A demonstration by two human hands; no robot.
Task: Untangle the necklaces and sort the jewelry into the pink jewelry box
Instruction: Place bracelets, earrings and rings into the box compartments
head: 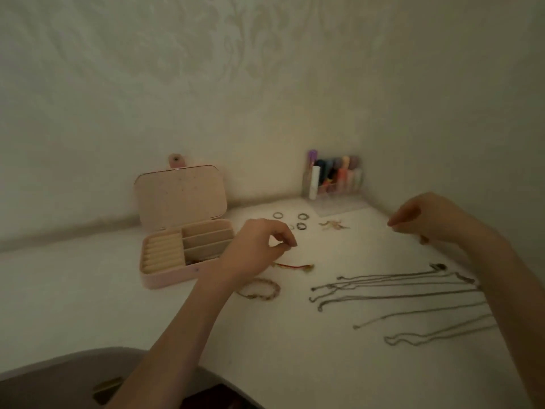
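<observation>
White surface (pixel 118 296) in a room corner, dim light. Pink jewelry box (pixel 182 228) sits open at back left, lid upright against the wall, ring rolls on its left side, divided slots on its right; something small lies in the nearest slot, too blurred to identify. Several thin chain necklaces (pixel 395 293) lie spread out in separate strands on the right part of the surface, running under the right forearm. Clear organizer (pixel 333 180) with coloured tubes stands in the far corner. Left hand (pixel 256 246) hovers just right of the box, thumb and forefinger pinched together; right hand (pixel 424 216) raised at right, fingertips also pinched; whether a fine chain runs between them cannot be told. Beaded bracelet (pixel 261 288) lies below the left hand, red cord bracelet (pixel 295 265) just above it. Dark rings (pixel 290 220) cluster behind, small gold piece (pixel 334 224) beside them.
</observation>
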